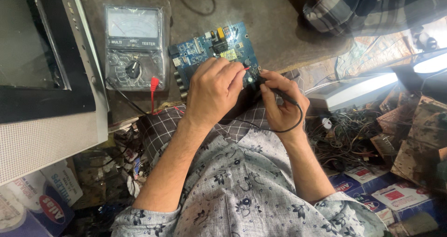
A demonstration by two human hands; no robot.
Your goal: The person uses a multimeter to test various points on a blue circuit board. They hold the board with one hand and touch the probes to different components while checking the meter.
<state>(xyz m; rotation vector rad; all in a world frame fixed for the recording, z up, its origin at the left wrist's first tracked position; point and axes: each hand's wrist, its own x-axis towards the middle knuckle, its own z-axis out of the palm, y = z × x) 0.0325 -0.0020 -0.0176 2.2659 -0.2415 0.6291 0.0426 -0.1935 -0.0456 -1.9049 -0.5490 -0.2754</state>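
The blue circuit board lies on the desk at upper centre of the frame, right of a grey meter, while the left hand pinches a red probe and the right hand grips a black probe against its lower edge.

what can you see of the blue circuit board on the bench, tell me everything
The blue circuit board lies flat on the grey workbench, right of the analog multimeter. It looks like a rigid printed board with small chips, a yellow part, connectors along its left edge and a bright glare spot. The left hand covers its lower part and holds a red probe to it; the right hand holds a black probe at its lower right corner.
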